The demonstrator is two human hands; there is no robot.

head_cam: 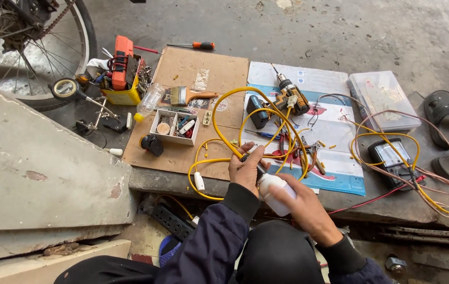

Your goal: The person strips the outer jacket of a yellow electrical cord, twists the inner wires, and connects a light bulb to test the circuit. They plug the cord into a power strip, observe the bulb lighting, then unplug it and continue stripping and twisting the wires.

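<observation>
My left hand (245, 167) pinches the end of a yellow cable (235, 102) that loops over the cardboard and poster. My right hand (304, 204) grips a small white plastic bottle (272, 190), its tip pointed at the cable end held by the left hand. The two hands almost touch, low over the concrete ledge. A white connector (199, 181) hangs on another part of the yellow cable, left of my left hand.
A cordless drill (287, 98), paintbrush (190, 95), small parts tray (176, 126), multimeter (392, 158), clear plastic box (382, 99) and loose wires lie on the ledge. A yellow tool caddy (123, 79) and bicycle wheel (40, 47) stand left; sandals (447, 118) right.
</observation>
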